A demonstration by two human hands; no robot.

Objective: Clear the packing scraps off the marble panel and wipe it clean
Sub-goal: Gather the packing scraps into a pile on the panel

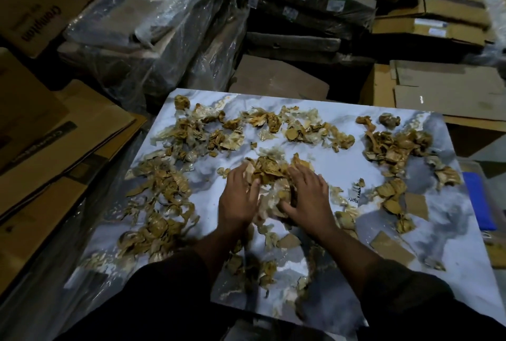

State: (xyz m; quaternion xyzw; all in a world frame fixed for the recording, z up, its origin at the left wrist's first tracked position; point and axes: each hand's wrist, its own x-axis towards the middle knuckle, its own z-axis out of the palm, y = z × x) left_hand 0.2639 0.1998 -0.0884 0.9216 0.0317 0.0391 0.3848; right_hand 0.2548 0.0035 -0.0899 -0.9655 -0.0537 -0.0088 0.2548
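A white and grey marble panel [342, 159] lies flat in front of me, strewn with brown tape and clear plastic packing scraps. A heap of scraps [269, 173] sits in the panel's middle. My left hand [238, 198] presses against the heap's left side and my right hand [309, 195] against its right side, fingers spread, cupping the heap between them. More scraps lie at the left [161, 198], along the far edge [273, 124] and at the right [394, 149]. Flat cardboard bits [391, 249] rest near the right front.
Cardboard boxes [54, 132] crowd the left side. Plastic-wrapped bundles [164, 28] and stacked flat packs [309, 11] stand behind the panel. More cartons [443, 88] sit at the back right. A blue cloth [479, 198] lies in a clear bin beside the panel's right edge.
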